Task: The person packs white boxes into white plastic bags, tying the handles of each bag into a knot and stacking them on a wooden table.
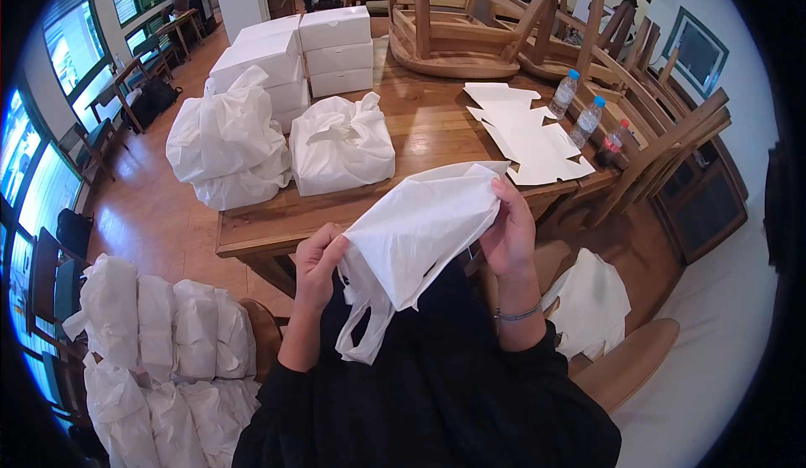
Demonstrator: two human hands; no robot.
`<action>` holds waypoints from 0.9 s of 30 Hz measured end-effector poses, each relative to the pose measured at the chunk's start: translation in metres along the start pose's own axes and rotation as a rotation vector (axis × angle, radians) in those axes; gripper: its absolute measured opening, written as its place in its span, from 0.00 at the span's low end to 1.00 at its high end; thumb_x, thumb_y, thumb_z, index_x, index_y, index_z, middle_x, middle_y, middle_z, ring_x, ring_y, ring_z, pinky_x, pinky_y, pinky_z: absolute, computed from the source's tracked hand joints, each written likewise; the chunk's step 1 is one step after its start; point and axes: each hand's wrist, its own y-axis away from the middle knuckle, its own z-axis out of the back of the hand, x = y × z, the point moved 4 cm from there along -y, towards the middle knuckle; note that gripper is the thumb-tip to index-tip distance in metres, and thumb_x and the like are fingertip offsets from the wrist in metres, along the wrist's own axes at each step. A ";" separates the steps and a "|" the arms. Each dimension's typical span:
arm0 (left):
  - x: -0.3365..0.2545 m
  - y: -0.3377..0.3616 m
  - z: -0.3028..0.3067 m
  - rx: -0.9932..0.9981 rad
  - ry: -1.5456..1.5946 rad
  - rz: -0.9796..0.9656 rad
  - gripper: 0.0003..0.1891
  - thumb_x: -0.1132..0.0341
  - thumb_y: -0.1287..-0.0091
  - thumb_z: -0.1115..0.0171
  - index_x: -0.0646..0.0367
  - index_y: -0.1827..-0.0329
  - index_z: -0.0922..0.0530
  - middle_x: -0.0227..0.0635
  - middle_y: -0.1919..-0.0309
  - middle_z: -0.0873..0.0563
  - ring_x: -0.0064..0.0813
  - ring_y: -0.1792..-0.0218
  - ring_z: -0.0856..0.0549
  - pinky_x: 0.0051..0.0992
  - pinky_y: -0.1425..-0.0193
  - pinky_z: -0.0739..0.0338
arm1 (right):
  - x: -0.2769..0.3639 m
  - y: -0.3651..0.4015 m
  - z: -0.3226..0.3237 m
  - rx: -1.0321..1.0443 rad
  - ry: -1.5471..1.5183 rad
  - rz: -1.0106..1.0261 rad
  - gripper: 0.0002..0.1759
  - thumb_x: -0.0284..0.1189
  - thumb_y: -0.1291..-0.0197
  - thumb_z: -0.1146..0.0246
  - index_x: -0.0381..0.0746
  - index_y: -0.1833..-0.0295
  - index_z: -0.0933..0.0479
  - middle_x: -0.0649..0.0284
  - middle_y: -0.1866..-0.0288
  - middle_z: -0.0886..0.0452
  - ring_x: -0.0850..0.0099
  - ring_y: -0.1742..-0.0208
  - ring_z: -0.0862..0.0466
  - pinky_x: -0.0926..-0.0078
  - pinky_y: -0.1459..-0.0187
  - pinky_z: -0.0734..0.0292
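A white plastic bag (424, 224) hangs between my two hands in front of my body, its handle loop dangling at the lower left. My left hand (317, 262) pinches one corner of it. At the opposite upper corner, my right hand (509, 226) grips the edge between thumb and fingers. The bag looks flat and unfilled. Just beyond it, on the wooden table (420, 132), stands a tied white bag (342, 145) with a boxy shape. A second, bulkier white bag (227, 145) sits to its left at the table's edge.
White boxes (336, 52) are stacked at the table's back left. Flat white cardboard sheets (529, 132) lie right, near bottles (586, 121). Upturned wooden chairs (457, 40) rest behind. Several filled white bags (197, 329) stand lower left; loose white bags (592, 300) lie on a chair, right.
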 end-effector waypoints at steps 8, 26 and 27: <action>-0.002 0.005 -0.029 0.022 0.019 -0.036 0.13 0.74 0.28 0.43 0.67 0.43 0.22 0.28 0.56 0.14 0.20 0.54 0.17 0.23 0.47 0.23 | -0.053 0.026 -0.031 0.379 0.453 -0.051 0.38 0.26 0.46 0.21 0.40 0.31 0.31 0.61 0.40 0.22 0.74 0.39 0.23 0.71 0.41 0.25; -0.019 0.025 0.053 -0.230 -0.527 -0.117 0.09 0.75 0.35 0.34 0.62 0.55 0.25 0.34 0.58 0.18 0.22 0.57 0.17 0.23 0.54 0.21 | 0.037 0.002 0.044 0.006 0.297 0.381 0.07 0.15 0.44 0.36 0.36 0.62 0.22 0.64 0.61 0.21 0.79 0.60 0.21 0.83 0.55 0.25; -0.023 0.023 0.046 -0.213 -0.560 -0.166 0.12 0.75 0.37 0.32 0.62 0.53 0.24 0.36 0.56 0.17 0.26 0.56 0.15 0.26 0.52 0.19 | 0.036 0.003 0.043 0.058 0.269 0.366 0.06 0.15 0.45 0.37 0.36 0.62 0.23 0.64 0.61 0.22 0.79 0.60 0.22 0.83 0.54 0.26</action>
